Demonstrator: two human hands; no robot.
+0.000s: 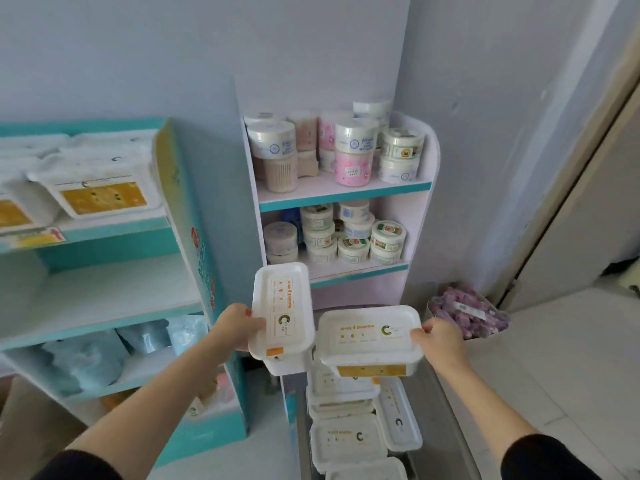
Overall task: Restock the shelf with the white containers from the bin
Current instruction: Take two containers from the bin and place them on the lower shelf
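- The walls (138,46) were pale lilac-grey, meeting at a corner behind a narrow white rack (427,188) with teal edging.
- Round tubs (349,154) crowded the rack's two upper levels.
- A pale tiled floor (554,358) ran to the right.
- A beige door frame (588,140) slanted down the right side.
- Soft, even daylight filled the room.

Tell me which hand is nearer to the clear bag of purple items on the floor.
Right. The right hand, gripping a white rectangular container, is just left of the clear bag of purple items; the left hand is far left of it.
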